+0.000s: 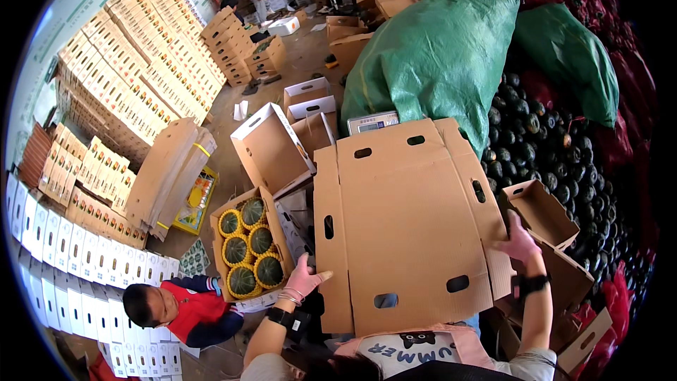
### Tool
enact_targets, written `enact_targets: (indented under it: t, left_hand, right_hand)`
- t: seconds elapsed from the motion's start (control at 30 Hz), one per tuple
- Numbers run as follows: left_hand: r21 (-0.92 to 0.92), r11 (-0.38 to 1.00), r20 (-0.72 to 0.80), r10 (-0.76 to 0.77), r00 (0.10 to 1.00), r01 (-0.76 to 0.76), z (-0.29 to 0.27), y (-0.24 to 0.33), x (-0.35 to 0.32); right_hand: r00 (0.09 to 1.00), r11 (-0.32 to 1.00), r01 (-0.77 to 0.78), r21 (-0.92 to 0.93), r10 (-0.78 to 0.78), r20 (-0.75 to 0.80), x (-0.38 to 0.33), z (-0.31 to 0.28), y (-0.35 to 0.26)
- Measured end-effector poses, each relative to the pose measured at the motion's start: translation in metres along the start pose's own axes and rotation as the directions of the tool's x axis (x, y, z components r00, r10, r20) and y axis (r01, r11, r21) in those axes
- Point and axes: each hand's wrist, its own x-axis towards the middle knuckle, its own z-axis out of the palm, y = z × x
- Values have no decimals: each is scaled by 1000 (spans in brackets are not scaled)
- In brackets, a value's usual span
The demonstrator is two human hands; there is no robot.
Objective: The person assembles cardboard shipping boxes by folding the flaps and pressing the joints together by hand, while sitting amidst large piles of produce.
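A flattened brown cardboard box (409, 226) with oval hand holes and folded crease lines lies in front of my body. At its left edge is my left hand (305, 281), fingers stretched out, thumb tip just over the cardboard. Along the opposite edge my right hand (520, 241) has its fingers apart and its thumb over the side flap. To the left of the sheet stands an open carton (220, 240) with several dark green squashes (261, 240) in yellow foam nets. Beyond the sheet's far edge shows a scale's display (372, 124); whatever supports the cardboard is hidden.
Behind are large green sacks (437, 56); at right lies a heap of dark squashes (546, 141), beside an open carton (539, 213). An empty white-sided carton (273, 148) stands left. A child (183, 307) is close at lower left. Stacked cartons (141, 49) line the left wall.
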Motion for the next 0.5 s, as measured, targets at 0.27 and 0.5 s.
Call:
enact_targets:
  t: [0.27,0.5]
  left_hand:
    - [540,355,429,664,612,-763,5,94,-23]
    - [650,-122,633,633,445,-750,-12,129,32]
  right_hand:
    - [689,682,694,-229,-538,486,25,-5,-66]
    - [578,488,812,-320,-748,325,72,-7,-56]
